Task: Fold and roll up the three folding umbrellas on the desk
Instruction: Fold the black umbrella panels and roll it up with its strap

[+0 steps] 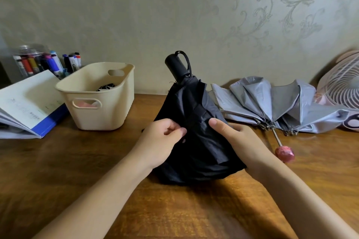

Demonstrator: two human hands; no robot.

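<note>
In the middle of the desk [58,170] stands the black umbrella [196,141], handle [176,66] up and tilted a little to the left, its loose cloth spread out on the wood below. My left hand [161,141] is on its left side, thumb and fingers pinched together on a fold of the cloth. My right hand [242,141] lies against its right side, thumb pressed flat on the cloth in front; my other fingers are behind the cloth, so I cannot tell how they close. Just right of it lies the grey umbrella [272,103], half open in slack folds against the wall [174,15], its thin shaft pointing toward me and ending in a pink knob [284,153] near my right wrist. Beyond that, at the far right, is a pink fan [343,83]. Left of the black umbrella sits a cream basket [101,106] with something dark in it and something pink showing through its front handle hole. Further left lies an open book [29,103], and behind it stands a jar of markers [48,62].
</note>
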